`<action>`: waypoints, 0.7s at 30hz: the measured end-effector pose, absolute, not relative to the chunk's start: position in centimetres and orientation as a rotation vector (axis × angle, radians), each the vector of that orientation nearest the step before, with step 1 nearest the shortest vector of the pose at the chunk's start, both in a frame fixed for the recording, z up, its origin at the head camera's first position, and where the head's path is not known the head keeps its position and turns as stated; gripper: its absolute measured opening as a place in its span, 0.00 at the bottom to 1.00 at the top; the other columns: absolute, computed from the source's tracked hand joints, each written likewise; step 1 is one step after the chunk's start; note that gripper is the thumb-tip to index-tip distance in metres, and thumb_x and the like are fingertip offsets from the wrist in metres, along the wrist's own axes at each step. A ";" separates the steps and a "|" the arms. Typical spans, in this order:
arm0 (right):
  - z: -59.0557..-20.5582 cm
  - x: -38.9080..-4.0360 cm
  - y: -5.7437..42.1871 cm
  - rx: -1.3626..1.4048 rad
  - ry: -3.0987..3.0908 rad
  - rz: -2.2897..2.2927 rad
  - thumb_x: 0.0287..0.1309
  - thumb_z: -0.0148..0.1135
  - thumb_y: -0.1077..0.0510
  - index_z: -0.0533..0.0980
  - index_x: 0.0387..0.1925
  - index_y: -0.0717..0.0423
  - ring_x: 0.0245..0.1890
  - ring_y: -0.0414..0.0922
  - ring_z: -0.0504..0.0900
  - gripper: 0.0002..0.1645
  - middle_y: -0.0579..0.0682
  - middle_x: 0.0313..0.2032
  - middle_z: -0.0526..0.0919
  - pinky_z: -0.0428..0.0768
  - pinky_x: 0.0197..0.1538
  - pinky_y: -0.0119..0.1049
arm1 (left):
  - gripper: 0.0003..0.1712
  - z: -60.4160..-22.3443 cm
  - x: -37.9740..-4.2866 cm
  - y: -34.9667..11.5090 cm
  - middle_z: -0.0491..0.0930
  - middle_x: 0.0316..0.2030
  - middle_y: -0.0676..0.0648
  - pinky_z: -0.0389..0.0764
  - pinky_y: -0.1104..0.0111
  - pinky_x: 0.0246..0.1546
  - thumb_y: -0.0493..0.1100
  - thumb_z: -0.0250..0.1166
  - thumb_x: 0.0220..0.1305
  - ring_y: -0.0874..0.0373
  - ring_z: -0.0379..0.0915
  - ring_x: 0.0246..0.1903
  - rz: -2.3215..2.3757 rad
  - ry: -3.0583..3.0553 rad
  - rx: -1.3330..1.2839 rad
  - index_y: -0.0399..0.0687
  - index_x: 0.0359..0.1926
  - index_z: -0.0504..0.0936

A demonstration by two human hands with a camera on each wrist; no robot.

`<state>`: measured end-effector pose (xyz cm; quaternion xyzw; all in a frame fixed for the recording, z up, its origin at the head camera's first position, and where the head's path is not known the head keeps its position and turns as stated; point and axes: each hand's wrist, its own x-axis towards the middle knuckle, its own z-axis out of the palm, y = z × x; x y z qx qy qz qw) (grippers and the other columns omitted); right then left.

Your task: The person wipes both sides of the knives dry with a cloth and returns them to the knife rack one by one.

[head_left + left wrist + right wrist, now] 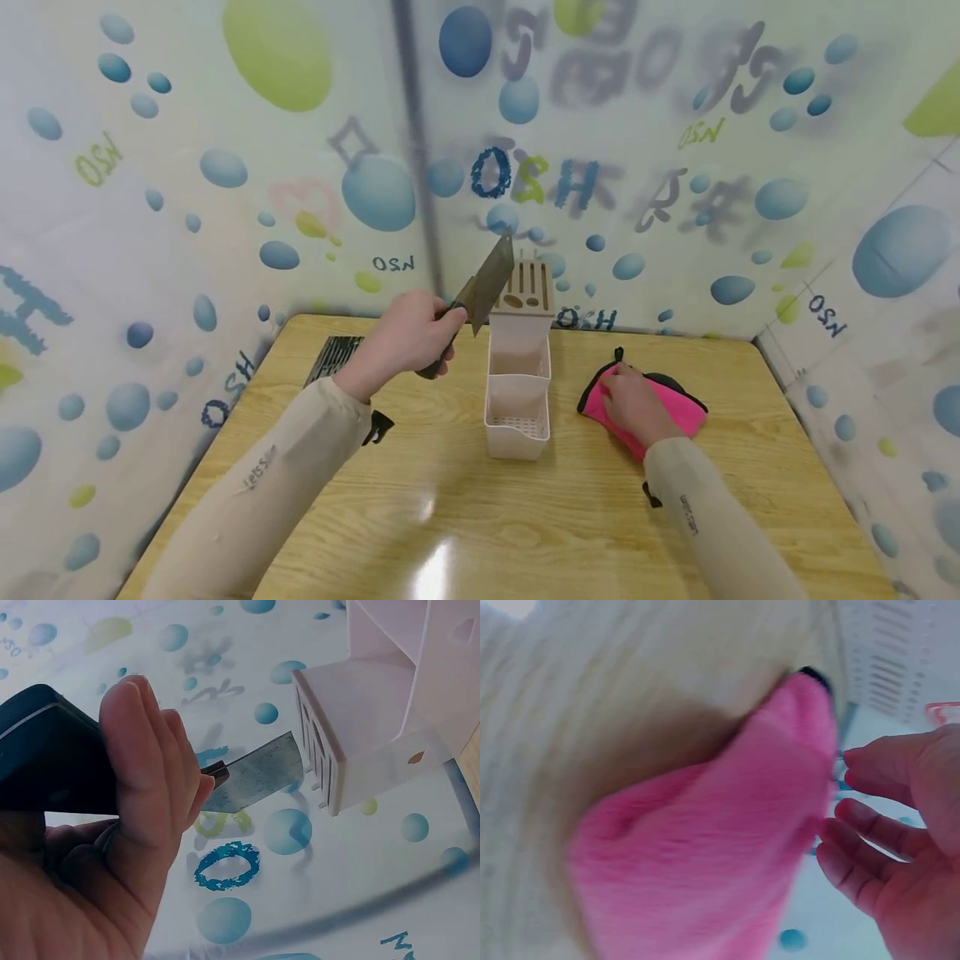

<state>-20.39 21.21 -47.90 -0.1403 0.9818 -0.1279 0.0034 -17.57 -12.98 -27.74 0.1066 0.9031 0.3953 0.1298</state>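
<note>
My left hand [408, 333] grips a cleaver [493, 275] by its dark handle, the blade slanting up and right beside the slotted top of a white knife holder [519, 333]. In the left wrist view, the cleaver blade [259, 774] is close to the slots of the holder [375, 697]; whether they touch I cannot tell. A pink cloth [686, 408] with black edging lies bunched to the holder's right, my right hand [636, 404] over it. In the right wrist view, loosely bent, parted fingers [862, 866] are at the edge of the cloth [712, 855].
At the left back of the wooden table [465, 500] lies a black striped item [333, 354], partly behind my left wrist. Something dark and rounded [663, 382] shows behind the cloth. Printed wall sheeting [645, 125] rises at the table's back and both sides.
</note>
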 end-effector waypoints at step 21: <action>-42.0 -19.8 16.2 -0.406 2.800 -0.902 0.77 0.55 0.49 0.74 0.65 0.68 0.56 0.60 0.83 0.29 0.66 0.59 0.82 0.79 0.60 0.57 | 0.30 -23.1 -19.2 -12.8 0.80 0.15 0.47 0.81 0.64 0.24 0.47 0.46 0.79 0.54 0.82 0.16 0.828 2.756 0.330 0.42 0.18 0.79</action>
